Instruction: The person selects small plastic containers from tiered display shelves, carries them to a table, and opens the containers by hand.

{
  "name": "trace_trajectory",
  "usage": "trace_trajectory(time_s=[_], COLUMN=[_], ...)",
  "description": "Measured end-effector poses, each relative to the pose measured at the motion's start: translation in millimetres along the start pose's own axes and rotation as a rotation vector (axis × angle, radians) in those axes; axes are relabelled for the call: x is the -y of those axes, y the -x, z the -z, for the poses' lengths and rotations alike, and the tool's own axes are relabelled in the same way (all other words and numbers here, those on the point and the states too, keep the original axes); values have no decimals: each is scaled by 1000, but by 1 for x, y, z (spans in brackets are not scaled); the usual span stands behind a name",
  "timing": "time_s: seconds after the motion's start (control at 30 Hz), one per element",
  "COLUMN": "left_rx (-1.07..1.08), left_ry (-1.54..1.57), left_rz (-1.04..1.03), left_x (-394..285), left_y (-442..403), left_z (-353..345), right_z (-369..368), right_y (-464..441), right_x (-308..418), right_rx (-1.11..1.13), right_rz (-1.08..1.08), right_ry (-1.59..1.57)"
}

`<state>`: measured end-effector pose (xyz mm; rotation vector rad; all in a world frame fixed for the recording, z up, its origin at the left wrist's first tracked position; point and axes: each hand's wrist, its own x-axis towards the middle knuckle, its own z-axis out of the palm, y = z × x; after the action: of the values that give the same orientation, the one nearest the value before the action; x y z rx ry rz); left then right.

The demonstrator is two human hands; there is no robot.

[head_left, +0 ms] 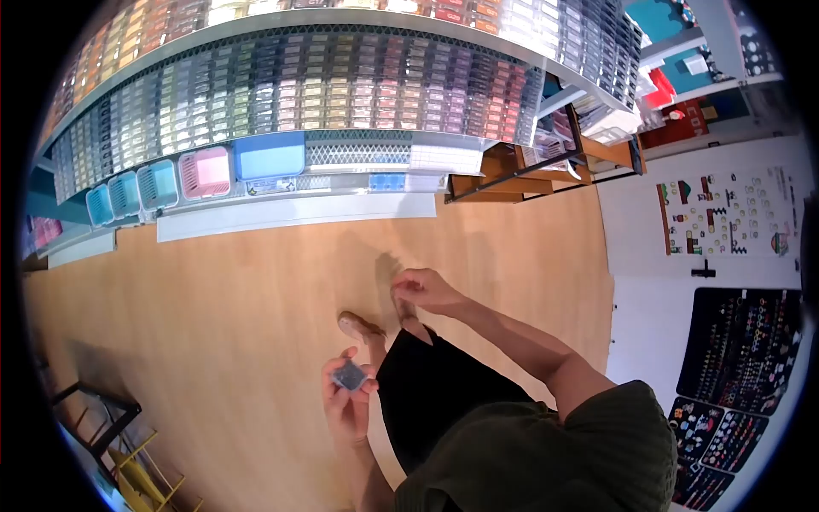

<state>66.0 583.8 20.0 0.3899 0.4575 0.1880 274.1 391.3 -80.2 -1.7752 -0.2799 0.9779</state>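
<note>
My left hand (345, 410) is closed around a small dark grey square box (349, 375), gripped by its edges between thumb and fingers. It resembles the small boxes on the shelves, but its contents cannot be made out. Farther forward and to the right, over the floor near my feet, my right hand (426, 291) has its fingers curled together. Whatever is between those fingertips, if anything, is too small to see. The two hands are apart.
Shelves of small clear boxes (375, 90) in many colours stand ahead. Beneath them sit a pink basket (205, 172), a blue bin (270, 157) and several teal baskets (159, 185). A wooden rack (520, 171) stands right; a dark metal frame (107, 427) is at lower left.
</note>
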Motion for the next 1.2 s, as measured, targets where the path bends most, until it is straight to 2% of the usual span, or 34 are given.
trace_trajectory(time_s=[0.03,0.07,0.2,0.3,0.37,0.43,0.5,0.57,0.63,0.7,0.77,0.8,0.87,1.03,1.13,1.2], left_rx=[-2,-96,-33,-3,-11,-16,-54,-113,-128,-138,-147,-146,-143,-56,-100,-122], left_ry=[28,8,-101,-171,-206,-210,-184,-135,-74,-34,-18,-22,-28,-3,-23,-31], left_rz=[-14,0,12,46,65,102,123,143,146,144,144,141,133,160,167,170], left_x=[-1,-4,-4,3,11,18,27,40,55,69,82,89,105,125,131,132], left_y=[0,0,-5,-12,-19,-26,-29,-30,-34,-40,-45,-48,-54,-70,-76,-83], left_z=[3,1,19,9,4,0,-1,2,7,5,0,-2,-5,-28,-44,-58], right_z=[0,0,33,77,114,162,208,252,289,340,382,392,429,451,458,454], right_y=[2,4,8,4,3,-5,-19,-24,-27,-47,-64,-69,-98,-123,-130,-131], right_x=[2,4,13,14,32,30,37,74,116,122,132,142,135,135,123,114], right_rx=[-9,-17,-94,-293,-474,-620,-738,-873,-979,-1081,-1052,-1051,-951,-805,-842,-948], right_rz=[4,10,74,89,123,302,346,266,284,462,462,321,283,201,201,404], right_ry=[8,15,127,97,244,432,153,390,587,715,865,931,917,909,790,817])
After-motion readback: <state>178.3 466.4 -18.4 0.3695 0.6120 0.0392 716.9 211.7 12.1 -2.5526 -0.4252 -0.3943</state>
